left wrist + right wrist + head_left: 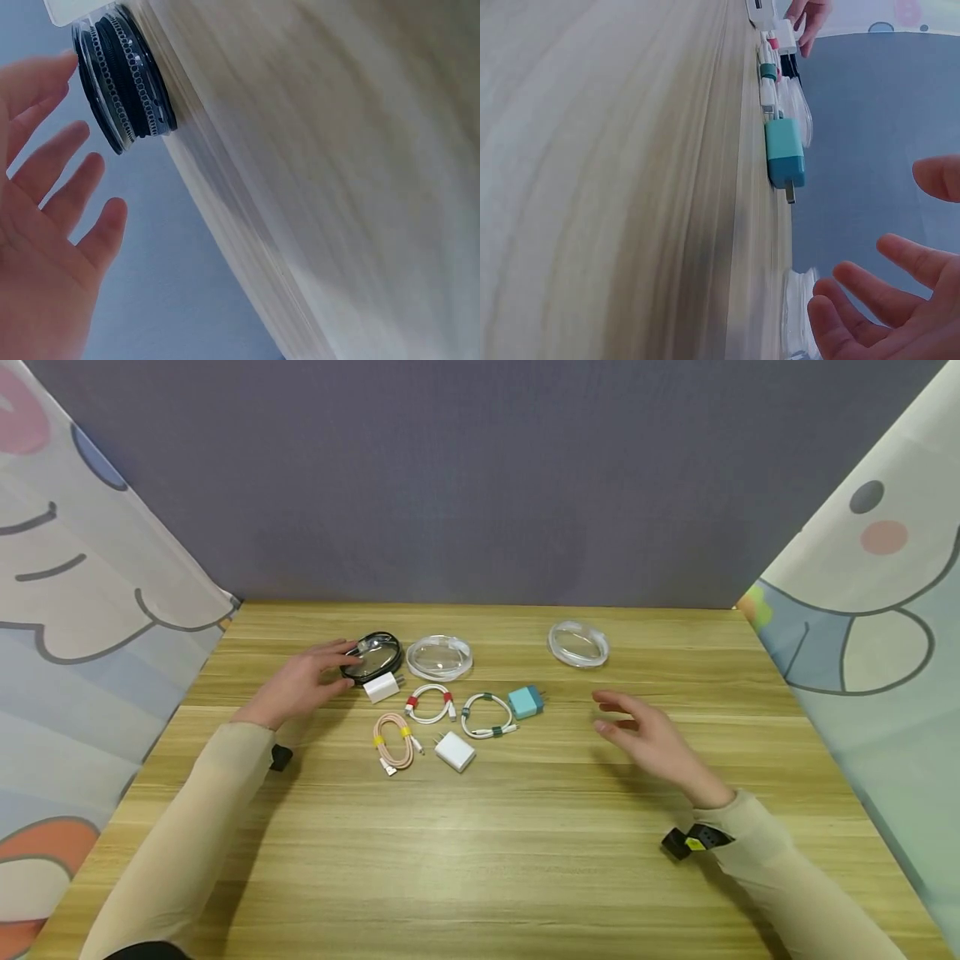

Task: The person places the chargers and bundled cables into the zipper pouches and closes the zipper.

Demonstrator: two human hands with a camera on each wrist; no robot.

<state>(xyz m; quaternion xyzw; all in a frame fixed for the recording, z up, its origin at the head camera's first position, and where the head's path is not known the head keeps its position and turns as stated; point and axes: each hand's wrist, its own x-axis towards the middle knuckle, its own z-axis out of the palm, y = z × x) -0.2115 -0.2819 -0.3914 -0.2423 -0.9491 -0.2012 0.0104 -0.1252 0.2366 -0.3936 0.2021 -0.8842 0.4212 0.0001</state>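
My left hand (pixel 302 683) reaches to a round clear zip case with a black rim (pixel 396 653) at the back left of the table. In the head view its fingers overlap the case's left side, with the thumb nearer the front. The left wrist view shows the fingers spread and a fingertip right at the rim of the case (pixel 124 82). A white charger plug (pixel 382 687) lies just in front of that case. My right hand (pixel 647 739) hovers over the right of the table, fingers loosely bent and holding nothing. Nearest to it is a teal charger plug (pixel 525 702).
Two clear round cases with white rims, one left (pixel 439 658) and one right (pixel 578 644), stand farther back. Mid-table lie a red-banded cable (pixel 430 720), a green-banded cable (pixel 487 732), a pinkish cable (pixel 393 766) and a second white charger plug (pixel 454 752). A grey panel (pixel 480 485) rises behind.
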